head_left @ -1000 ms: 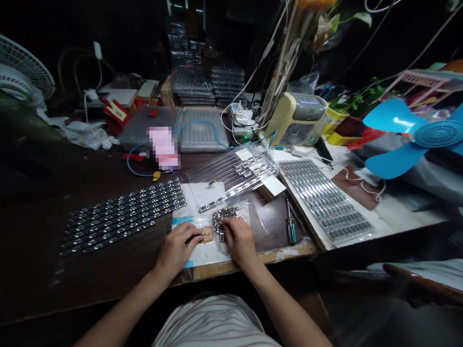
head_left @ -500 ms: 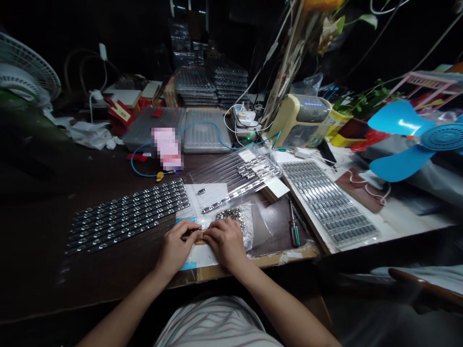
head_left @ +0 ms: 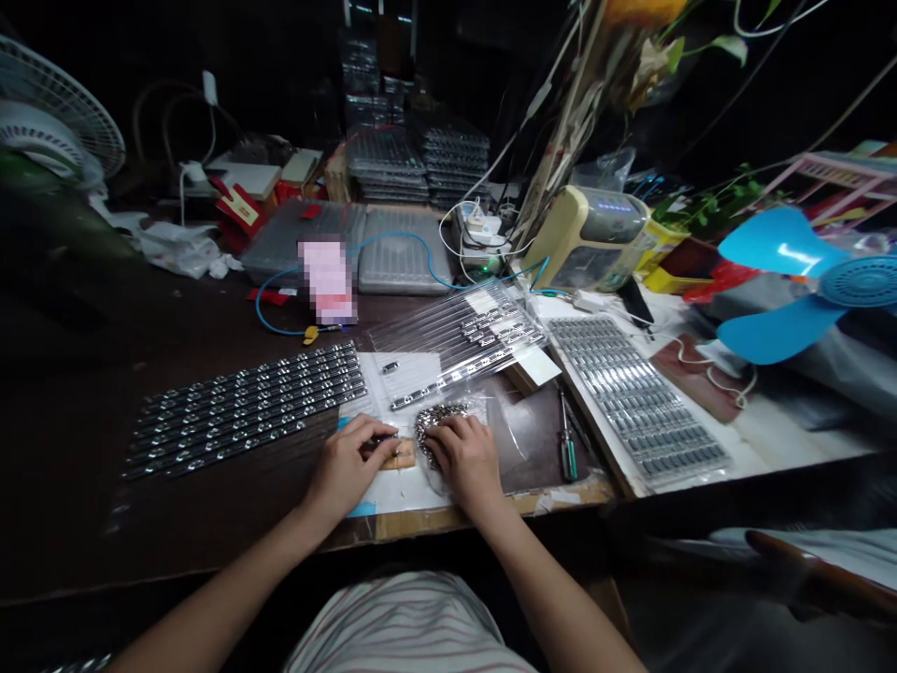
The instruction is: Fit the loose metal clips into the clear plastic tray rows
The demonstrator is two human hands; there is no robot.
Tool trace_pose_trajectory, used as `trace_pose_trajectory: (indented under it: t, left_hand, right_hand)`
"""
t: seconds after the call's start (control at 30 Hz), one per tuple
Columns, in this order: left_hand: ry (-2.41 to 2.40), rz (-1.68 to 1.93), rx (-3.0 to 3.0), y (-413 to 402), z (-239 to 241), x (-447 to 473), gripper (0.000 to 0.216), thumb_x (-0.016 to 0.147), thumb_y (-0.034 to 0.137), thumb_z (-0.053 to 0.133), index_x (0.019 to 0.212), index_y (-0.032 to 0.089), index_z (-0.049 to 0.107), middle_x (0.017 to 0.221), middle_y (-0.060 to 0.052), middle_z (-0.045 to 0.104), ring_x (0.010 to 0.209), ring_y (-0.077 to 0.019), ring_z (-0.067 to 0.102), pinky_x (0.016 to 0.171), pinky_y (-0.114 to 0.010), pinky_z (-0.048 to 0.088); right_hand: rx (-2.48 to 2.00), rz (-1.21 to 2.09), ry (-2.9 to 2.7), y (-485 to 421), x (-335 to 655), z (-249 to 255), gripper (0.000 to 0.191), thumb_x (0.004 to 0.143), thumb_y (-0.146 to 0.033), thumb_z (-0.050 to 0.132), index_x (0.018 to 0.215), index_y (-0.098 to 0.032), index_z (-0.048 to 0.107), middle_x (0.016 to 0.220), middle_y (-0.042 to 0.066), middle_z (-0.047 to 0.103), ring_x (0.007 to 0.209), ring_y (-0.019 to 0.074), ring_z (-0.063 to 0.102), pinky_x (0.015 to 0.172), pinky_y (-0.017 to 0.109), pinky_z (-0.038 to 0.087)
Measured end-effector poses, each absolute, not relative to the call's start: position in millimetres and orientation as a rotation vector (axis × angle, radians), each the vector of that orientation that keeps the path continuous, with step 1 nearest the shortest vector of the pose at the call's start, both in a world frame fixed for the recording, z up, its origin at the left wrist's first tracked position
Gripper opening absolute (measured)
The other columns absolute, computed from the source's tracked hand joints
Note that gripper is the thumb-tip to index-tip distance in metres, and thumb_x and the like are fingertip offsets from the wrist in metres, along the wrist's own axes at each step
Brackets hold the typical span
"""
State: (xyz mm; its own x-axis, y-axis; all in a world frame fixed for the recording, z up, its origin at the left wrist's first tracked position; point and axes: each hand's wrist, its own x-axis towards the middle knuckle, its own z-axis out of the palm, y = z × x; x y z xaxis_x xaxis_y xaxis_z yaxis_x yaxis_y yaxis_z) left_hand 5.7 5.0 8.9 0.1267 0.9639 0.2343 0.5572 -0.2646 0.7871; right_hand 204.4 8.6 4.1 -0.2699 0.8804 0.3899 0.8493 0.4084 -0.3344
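Observation:
My left hand [head_left: 350, 463] is closed in a pinch at the left end of a small wooden block [head_left: 401, 455]. Something small and dark shows at its fingertips, too small to name. Beside it, my right hand [head_left: 468, 460] has its fingers bent down into a pile of small shiny metal parts [head_left: 435, 417] on a clear plastic bag [head_left: 482, 411]. What those fingertips grip is hidden. Under the block lies a white sheet [head_left: 413, 494] with blue tape [head_left: 363, 509].
Dark strips of parts [head_left: 245, 407] lie at left. A clear grooved tray [head_left: 448, 341] holding several parts sits ahead. Rightward are a green-handled screwdriver [head_left: 567, 444], a filled tray [head_left: 637, 402] and a blue fan [head_left: 777, 248]. The table's front edge [head_left: 420, 525] is close.
My right hand has moved right, away from my left hand and the wooden block, onto the metal parts. My left hand stays at the block, which now shows more. The view has shifted slightly.

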Motion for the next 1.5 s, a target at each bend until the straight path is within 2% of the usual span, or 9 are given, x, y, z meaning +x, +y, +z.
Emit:
trace_pose_trajectory:
  t: [0.13, 0.4, 1.13, 1.5]
  left_hand:
    - [1.424, 0.957, 2.044, 3, 10, 17, 0.013, 0.085, 0.027, 0.059, 0.091, 0.023, 0.07, 0.086, -0.004, 0.067, 0.083, -0.0171, 0.062, 0.075, -0.028, 0.049]
    - [1.439, 0.893, 2.179, -1, 4, 23, 0.012, 0.085, 0.027, 0.06, 0.092, 0.024, 0.07, 0.088, -0.004, 0.067, 0.083, -0.017, 0.062, 0.076, -0.028, 0.048]
    - [1.418, 0.885, 2.23, -1, 3, 21, 0.01, 0.086, 0.024, 0.06, 0.09, 0.021, 0.069, 0.085, -0.003, 0.066, 0.08, -0.0161, 0.062, 0.074, -0.027, 0.048]
    - [1.416, 1.008, 2.178, 6, 8, 8, 0.014, 0.089, 0.024, 0.054, 0.09, 0.02, 0.068, 0.087, -0.004, 0.066, 0.085, -0.0167, 0.061, 0.077, -0.028, 0.047]
  right_hand:
    - [-1.462, 0.119, -2.072, 8, 204, -3, 0.01, 0.091, -0.023, 0.056, 0.086, -0.022, 0.064, 0.088, 0.004, 0.065, 0.084, 0.019, 0.053, 0.074, 0.032, 0.037]
    - [-1.486, 0.165, -2.004, 7, 204, -6, 0.013, 0.095, -0.021, 0.046, 0.086, -0.02, 0.056, 0.083, 0.004, 0.064, 0.079, 0.0198, 0.053, 0.073, 0.032, 0.037]
    - [-1.462, 0.164, -2.021, 7, 204, -7, 0.011, 0.094, -0.019, 0.047, 0.085, -0.02, 0.055, 0.083, 0.004, 0.064, 0.079, 0.0199, 0.052, 0.071, 0.033, 0.035]
    - [-1.382, 0.209, -1.936, 5, 205, -9, 0.013, 0.092, -0.017, 0.045, 0.089, -0.02, 0.058, 0.084, 0.005, 0.064, 0.08, 0.0195, 0.054, 0.072, 0.032, 0.04]
